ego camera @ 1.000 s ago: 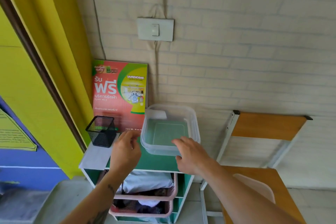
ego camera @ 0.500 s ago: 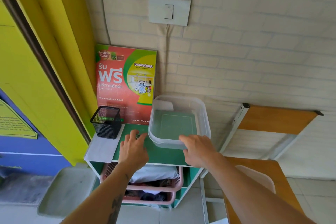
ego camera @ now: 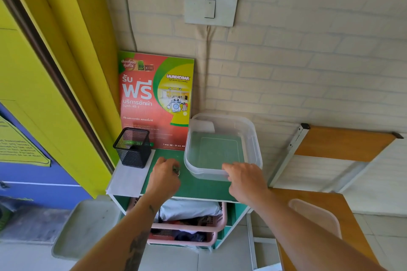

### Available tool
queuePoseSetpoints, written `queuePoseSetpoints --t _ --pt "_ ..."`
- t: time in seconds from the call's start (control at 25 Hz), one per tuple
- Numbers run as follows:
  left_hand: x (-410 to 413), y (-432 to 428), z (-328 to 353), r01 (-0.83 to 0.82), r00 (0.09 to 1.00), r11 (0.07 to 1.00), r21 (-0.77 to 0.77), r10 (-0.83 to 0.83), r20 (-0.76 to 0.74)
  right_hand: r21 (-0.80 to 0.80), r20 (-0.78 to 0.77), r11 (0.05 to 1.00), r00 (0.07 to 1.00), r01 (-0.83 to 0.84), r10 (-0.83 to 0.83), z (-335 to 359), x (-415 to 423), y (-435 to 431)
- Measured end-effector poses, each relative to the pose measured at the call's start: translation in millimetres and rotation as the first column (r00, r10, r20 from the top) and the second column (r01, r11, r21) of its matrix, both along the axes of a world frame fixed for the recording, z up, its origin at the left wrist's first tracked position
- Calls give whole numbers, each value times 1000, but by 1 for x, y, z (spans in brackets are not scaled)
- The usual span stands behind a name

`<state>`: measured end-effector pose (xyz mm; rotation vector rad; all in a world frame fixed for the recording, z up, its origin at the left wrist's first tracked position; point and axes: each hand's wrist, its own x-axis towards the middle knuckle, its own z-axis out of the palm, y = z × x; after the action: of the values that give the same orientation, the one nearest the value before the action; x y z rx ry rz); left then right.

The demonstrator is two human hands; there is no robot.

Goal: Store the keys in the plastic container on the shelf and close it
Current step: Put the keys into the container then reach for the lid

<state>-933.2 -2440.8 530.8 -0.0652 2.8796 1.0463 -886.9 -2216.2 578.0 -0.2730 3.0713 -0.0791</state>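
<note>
A clear plastic container stands open and empty on the green shelf top, against the brick wall. My right hand rests on its near rim. To the left of it, my left hand is curled over a small metal set of keys that peeks out at the fingertips on the shelf top. A pale translucent lid lies on the wooden desk at the right.
A black mesh pen cup stands at the shelf's left on a white sheet, with a red and green poster leaning behind it. Pink baskets of clothes fill the shelf below. A grey tray lies at lower left.
My left hand has slid down from the poster's base onto the shelf top and curled its fingers over the keys. My right hand stays on the container's near rim.
</note>
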Motion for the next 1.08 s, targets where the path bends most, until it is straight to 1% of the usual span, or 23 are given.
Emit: queuePoseSetpoints --t 0.04,0.08,0.12,0.16,0.2,0.24,0.28,0.32,0.4,0.48,0.6,0.68,0.76,0.92,1.08 --pt "0 1 6 -100 995 987 122 98 27 -1 -1 1000 1000 1 -1 0 0 0" --pt "1 2 14 -209 978 945 252 200 61 -4 0 1000 1000 4 -4 -1 0 0" --pt "3 5 25 -306 951 877 371 297 84 -8 2 1000 1000 9 -9 -1 0 0" --pt "3 8 39 -373 920 801 469 385 74 -8 2 1000 1000 14 -14 -1 0 -1" --pt "4 12 53 -399 889 742 539 457 29 -10 0 1000 1000 17 -17 0 0 -1" --pt "3 17 68 -390 865 709 588 501 -31 -21 1 1000 1000 20 -20 0 0 -1" --pt "0 25 82 -356 854 700 620 512 -88 -37 4 999 1000 23 -23 1 0 -1" --pt "-4 34 95 -304 862 711 634 489 -135 -51 9 998 1000 24 -24 1 0 -1" --pt "-16 55 111 -165 905 765 623 368 -213 -47 4 999 1000 24 -24 2 1 -1" --pt "-30 75 115 -17 949 820 572 193 -248 -30 -4 999 1000 18 -18 3 3 0" --pt "-46 95 101 139 978 908 396 -63 -199 -33 12 999 1000 9 -8 4 5 0" --pt "-51 100 85 204 977 945 254 -181 -112 -31 20 1000 1000 4 -3 6 6 1" --pt "-53 100 72 235 972 958 163 -234 -23 -25 16 1000 1000 2 -2 6 9 1" --pt "-50 100 64 306 949 950 53 -309 66 -29 17 999 1000 16 -16 4 9 0" --pt "-43 100 73 342 938 940 -6 -341 66 -24 17 999 1000 23 -23 5 6 1"
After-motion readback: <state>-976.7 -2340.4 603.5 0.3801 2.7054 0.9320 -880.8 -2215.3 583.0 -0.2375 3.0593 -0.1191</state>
